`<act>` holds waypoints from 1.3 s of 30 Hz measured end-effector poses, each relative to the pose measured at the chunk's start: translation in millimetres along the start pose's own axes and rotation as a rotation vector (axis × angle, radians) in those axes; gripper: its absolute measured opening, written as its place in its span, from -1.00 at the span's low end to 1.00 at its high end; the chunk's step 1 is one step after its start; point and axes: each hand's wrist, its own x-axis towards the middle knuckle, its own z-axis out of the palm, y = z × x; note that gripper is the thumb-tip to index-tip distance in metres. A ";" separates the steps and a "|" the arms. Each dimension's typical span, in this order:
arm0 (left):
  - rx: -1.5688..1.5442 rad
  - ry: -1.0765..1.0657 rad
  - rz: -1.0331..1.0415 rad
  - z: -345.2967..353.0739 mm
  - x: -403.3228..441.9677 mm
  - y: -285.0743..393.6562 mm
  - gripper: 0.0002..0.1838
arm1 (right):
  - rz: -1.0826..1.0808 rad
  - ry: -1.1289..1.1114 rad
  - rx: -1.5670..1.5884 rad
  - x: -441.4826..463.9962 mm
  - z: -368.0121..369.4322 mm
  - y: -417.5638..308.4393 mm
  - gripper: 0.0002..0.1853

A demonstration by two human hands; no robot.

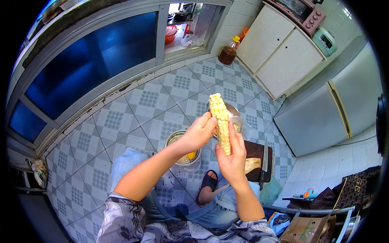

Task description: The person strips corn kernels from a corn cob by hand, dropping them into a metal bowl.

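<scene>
Right hand (pixel 233 158) holds corn (pixel 219 112) in a half-closed grip, left hand (pixel 199 131) touching.

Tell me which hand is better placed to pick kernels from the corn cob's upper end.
Left, most likely: the left hand is at the upper half of the corn cob, beside the kernels there. The right hand grips the lower half and seems to steady it.

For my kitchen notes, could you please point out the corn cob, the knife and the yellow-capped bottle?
Corn cob (pixel 221 124): head view, on its side, around mid-length.
Knife (pixel 265 162): head view, on the blade.
Yellow-capped bottle (pixel 227 56): head view, on its body, below the cap.
</scene>
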 end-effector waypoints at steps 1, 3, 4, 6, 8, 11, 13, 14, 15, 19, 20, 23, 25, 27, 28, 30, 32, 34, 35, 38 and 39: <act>-0.001 0.001 0.000 0.6 1.2 -3.0 -0.77 | 0.012 -0.008 -0.022 0.0 0.1 -2.6 -0.27; 0.129 0.104 0.041 -0.5 5.6 -11.9 -0.78 | 0.040 -0.006 0.024 -0.3 2.9 -4.8 -0.27; 0.129 0.104 0.041 -2.2 7.1 -12.9 -0.78 | 0.069 -0.001 0.071 -0.5 4.1 -5.9 -0.27; 0.031 0.094 0.048 -7.6 10.5 -11.8 -0.76 | 0.060 -0.019 0.071 -1.3 3.9 -10.3 -0.27; -0.097 0.041 -0.028 -12.4 10.6 -7.4 -0.77 | 0.048 -0.036 0.073 0.4 4.0 -8.2 -0.27; -0.253 -0.029 -0.128 -15.5 9.6 -2.2 -0.81 | -0.010 -0.012 0.088 3.1 1.6 1.0 -0.27; -0.282 -0.041 -0.152 -14.9 8.3 2.3 -0.84 | 0.167 -0.067 0.232 3.2 -1.3 -0.5 -0.29; -0.235 -0.025 -0.141 -13.3 7.1 6.2 -0.85 | 0.167 -0.067 0.232 3.0 -1.5 -0.4 -0.29; -0.188 -0.010 -0.131 -12.7 6.5 8.1 -0.85 | 0.198 -0.075 0.281 2.6 -1.6 -0.5 -0.29; -0.098 -0.035 -0.115 -14.2 6.3 6.3 -0.80 | 0.275 -0.096 0.394 1.6 -3.6 -2.1 -0.29; -0.027 -0.024 -0.010 -11.2 4.8 6.7 -0.79 | 0.290 -0.100 0.416 1.4 -4.0 -2.1 -0.29; 0.117 0.003 0.139 -8.8 2.7 6.0 -0.77 | 0.282 -0.120 0.420 0.3 -4.5 -0.9 -0.29; 0.189 0.020 0.184 -9.7 5.9 -2.2 -0.76 | 0.259 -0.111 0.411 -0.1 -3.5 -1.6 -0.29; 0.361 0.128 0.376 -10.5 13.3 -15.0 -0.75 | 0.212 -0.100 0.350 0.3 -2.8 -4.0 -0.29; 0.360 0.128 0.376 -9.4 11.5 -13.3 -0.75 | 0.172 -0.093 0.291 0.5 -2.6 -4.9 -0.29; 0.454 0.158 0.312 -6.1 5.2 -5.3 -0.75 | 0.115 -0.077 0.210 -0.5 -0.9 -2.3 -0.28; 0.456 0.191 0.318 -2.4 5.3 -7.5 -0.77 | 0.057 -0.063 0.129 -0.8 0.1 -1.8 -0.28; 0.459 0.225 0.325 1.9 5.8 -8.4 -0.78 | 0.033 -0.034 0.120 -0.6 1.8 -3.0 -0.28; 0.479 0.263 0.354 4.0 6.1 -8.4 -0.77 | 0.032 -0.034 0.120 -0.9 3.3 -2.4 -0.28; 0.461 0.305 0.331 0.0 11.2 -8.1 -0.75 | 0.038 0.004 0.154 -3.2 7.7 -2.7 -0.28; 0.422 0.311 0.278 -1.9 13.7 -8.8 -0.74 | 0.014 0.012 0.118 -3.8 7.6 -6.2 -0.28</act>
